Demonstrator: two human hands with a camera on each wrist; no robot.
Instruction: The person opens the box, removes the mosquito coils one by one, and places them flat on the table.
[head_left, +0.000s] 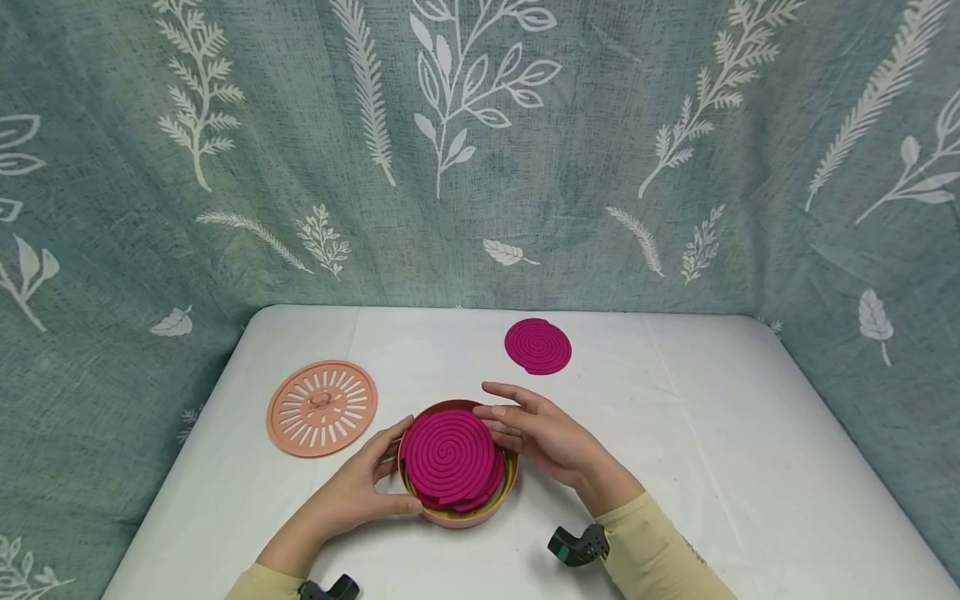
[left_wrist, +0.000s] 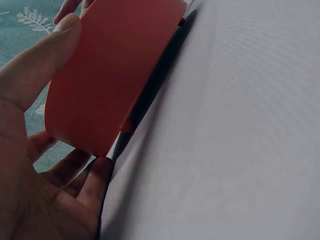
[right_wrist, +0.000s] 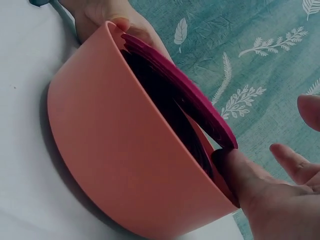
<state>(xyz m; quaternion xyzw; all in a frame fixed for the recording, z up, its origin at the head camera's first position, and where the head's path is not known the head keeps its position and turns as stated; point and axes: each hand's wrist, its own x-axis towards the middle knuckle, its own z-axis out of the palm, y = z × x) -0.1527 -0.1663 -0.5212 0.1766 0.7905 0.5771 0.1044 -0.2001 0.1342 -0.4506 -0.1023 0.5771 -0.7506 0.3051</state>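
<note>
Clearly, from the head camera I have the left hand (head_left: 363, 487) gripping the pink tub (head_left: 457, 523) on the white counter (head_left: 750, 458), and the right hand's (head_left: 551, 437) grip spread loosely by the magenta coil mat (head_left: 448, 456) atop the tub. My left wrist feed shows the tub between thumb and fingers. On the right wrist feed, one digit touches the mat's raised edge, others apart.

Head view evenly bright; wrist views dim, the right showing soft shadow along the coil holder (right_wrist: 125, 140) at eight o'clock.
</note>
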